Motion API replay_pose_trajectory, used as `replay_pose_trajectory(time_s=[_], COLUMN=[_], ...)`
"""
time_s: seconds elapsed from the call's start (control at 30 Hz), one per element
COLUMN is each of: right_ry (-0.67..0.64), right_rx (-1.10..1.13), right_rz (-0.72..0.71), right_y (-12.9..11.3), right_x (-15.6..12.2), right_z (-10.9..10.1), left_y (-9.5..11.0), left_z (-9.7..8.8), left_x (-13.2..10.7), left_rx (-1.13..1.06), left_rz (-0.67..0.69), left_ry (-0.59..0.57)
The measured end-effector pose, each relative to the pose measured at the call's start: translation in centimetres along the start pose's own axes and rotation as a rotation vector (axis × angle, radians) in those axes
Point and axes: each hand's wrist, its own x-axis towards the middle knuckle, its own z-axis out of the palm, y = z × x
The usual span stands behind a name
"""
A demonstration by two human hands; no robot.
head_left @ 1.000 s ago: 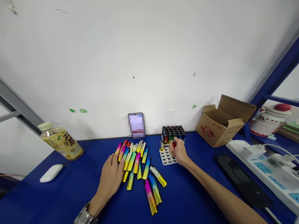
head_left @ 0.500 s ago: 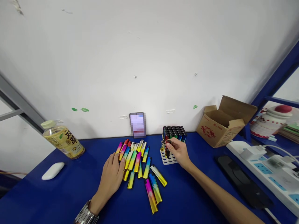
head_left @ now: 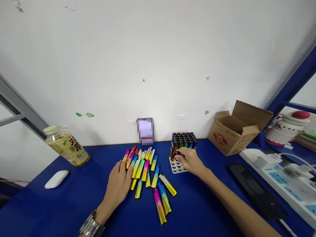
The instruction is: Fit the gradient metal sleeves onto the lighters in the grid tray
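Several shiny lighters [head_left: 140,169], pink, blue, green and white fading to yellow, lie in a loose pile on the blue table. At the pile's left edge rests my left hand [head_left: 119,181], open, fingers laid flat and touching lighters there. My right hand [head_left: 189,159] pinches a dark-topped lighter [head_left: 175,154], tilted over the front of the white perforated tray [head_left: 178,168]. Behind it, rows of upright lighters [head_left: 184,141] with black tops fill the tray's rear. One more upright lighter stands at its left side. My fingers hide part of the held lighter.
A phone [head_left: 145,131] leans on the wall. To the left are a yellow drink bottle [head_left: 69,148] and a white case [head_left: 56,179]. On the right stand an open cardboard box [head_left: 229,131], a black device [head_left: 256,191] and a power strip [head_left: 276,177] with plugs.
My right hand has lowered slightly, and the lighter in it has gone from nearly upright to tilted. My left hand and the pile look unchanged.
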Motion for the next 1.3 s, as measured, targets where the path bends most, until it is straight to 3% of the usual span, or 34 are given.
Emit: replay_pose_trajectory(time_s=[0.23,0.3,0.43,0.67,0.77,0.93,1.03,1.1,1.23,1.3], right_ry=[-0.456,-0.513,-0.682,-0.808,-0.673,0.074,0.372,0.403,0.103,0.016], right_rx=[-0.384,-0.41,-0.261,-0.227,0.04,0.585,0.878,1.023,1.224,1.247], right_rz=[0.277,0.26,0.077,0.192,0.19,0.227,0.372,0.485,0.714,0.816], right_y=[-3.0,-4.0,-6.2,-8.1,-7.0,-4.1,-2.3,-1.3,-0.4,-0.4], right_x=[1.8,1.8,1.1,0.3,0.6,1.2,1.3,1.2,1.0,1.0], right_z=[-1.8,-2.4,-2.4,-0.9,-1.3,-1.6,-1.0,-0.5,0.3,0.5], left_y=[0.1,0.1,0.1,0.1,0.0,-0.1,-0.1,-0.1,0.0,0.0], left_z=[-0.1,-0.1,-0.2,-0.2,-0.1,0.0,0.0,0.0,-0.1,-0.2], left_x=[0.1,0.1,0.1,0.0,-0.1,-0.1,-0.1,0.0,0.0,0.0], left_rx=[0.002,0.004,0.002,0.008,0.017,0.014,0.009,0.006,0.003,0.001], left_rz=[-0.006,-0.008,-0.005,0.016,0.022,0.034,0.035,0.027,0.016,0.019], left_ry=[-0.024,-0.027,-0.028,-0.023,-0.007,-0.002,0.008,-0.002,-0.02,-0.013])
